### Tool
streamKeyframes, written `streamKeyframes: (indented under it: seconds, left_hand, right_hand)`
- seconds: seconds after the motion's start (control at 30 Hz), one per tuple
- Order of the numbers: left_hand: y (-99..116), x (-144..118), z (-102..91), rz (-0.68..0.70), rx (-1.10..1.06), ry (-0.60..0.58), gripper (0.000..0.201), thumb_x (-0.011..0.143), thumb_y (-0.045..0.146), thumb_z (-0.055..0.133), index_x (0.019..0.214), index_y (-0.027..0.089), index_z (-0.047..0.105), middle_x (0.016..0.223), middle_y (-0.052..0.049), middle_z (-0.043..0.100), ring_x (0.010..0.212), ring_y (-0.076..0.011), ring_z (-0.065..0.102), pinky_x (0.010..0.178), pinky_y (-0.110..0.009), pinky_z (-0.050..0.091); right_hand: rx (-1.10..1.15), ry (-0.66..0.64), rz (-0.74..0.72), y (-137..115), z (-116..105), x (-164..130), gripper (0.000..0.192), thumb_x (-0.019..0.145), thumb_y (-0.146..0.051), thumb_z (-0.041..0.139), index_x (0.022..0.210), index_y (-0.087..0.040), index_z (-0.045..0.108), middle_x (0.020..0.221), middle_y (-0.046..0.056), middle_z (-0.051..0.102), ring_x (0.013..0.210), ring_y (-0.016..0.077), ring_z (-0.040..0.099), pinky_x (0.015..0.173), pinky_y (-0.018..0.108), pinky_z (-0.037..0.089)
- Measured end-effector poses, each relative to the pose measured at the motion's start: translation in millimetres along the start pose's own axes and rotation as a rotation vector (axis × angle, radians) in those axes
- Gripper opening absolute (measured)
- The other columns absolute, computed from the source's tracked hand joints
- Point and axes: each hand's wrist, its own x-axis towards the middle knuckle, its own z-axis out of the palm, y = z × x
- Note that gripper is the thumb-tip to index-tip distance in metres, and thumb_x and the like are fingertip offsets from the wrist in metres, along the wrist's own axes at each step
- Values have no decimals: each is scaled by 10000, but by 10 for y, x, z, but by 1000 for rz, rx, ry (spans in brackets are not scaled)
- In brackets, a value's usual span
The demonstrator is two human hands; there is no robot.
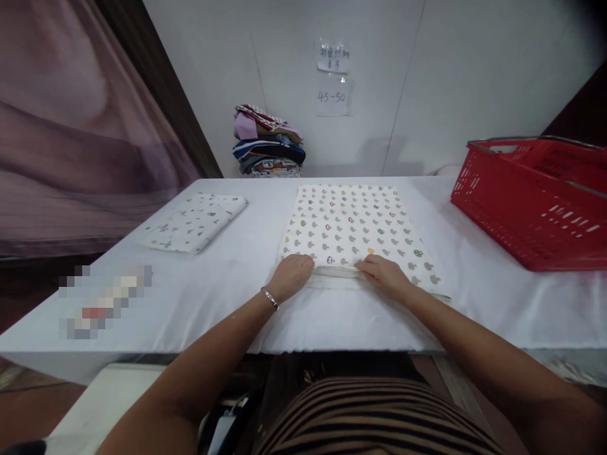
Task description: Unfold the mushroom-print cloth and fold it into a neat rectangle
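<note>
A white cloth printed with grey and coloured mushroom shapes (pixel 353 224) lies folded flat in the middle of the white table (pixel 246 303). Both hands rest on its near edge. My left hand (pixel 291 275), with a silver bracelet at the wrist, has its fingers curled over the near left part of the edge. My right hand (pixel 385 274) pinches the same edge a little to the right. The layers of the fold show between the two hands.
A second folded white cloth with small grey prints (pixel 194 222) lies at the left. A pile of folded clothes (pixel 268 142) stands at the back by the wall. A red plastic basket (pixel 531 202) sits at the right. Two paper notes (pixel 333 77) hang on the wall.
</note>
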Motion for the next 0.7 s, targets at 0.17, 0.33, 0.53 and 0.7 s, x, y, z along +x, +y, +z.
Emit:
streamKeyframes:
  seconds: [0.17,0.33,0.53,0.7]
  left_hand:
    - [-25,34,11,-91,-155,-38,250,819,136,421,1030,194,541,911,-41,616,755,-157,578,605,-275,435]
    - [-88,225,-20,-84,-134,-59,205,821,155,432,957,201,579,891,-30,601,703,-142,566,551,-255,407]
    - [-74,251,-23,2,6,80,209,832,94,401,916,181,571,853,-51,593,763,-168,543,624,-290,403]
    - [39,-104,87,243,24,17,170,880,129,390,891,179,551,830,-34,579,762,-160,512,687,-302,412]
  right_hand:
    - [318,-163,96,68,-126,92,237,824,-180,450,961,-226,638,926,31,620,815,159,561,707,271,414]
    - [407,-228,210,167,-226,279,181,794,-197,486,886,-203,641,873,24,643,764,160,578,673,261,424]
    - [-50,134,46,198,-184,261,254,893,-193,361,975,-195,602,978,79,606,907,203,508,735,305,366]
    - [-195,9,-292,107,78,-90,284,937,-179,305,1001,-199,582,923,66,601,858,188,480,758,313,337]
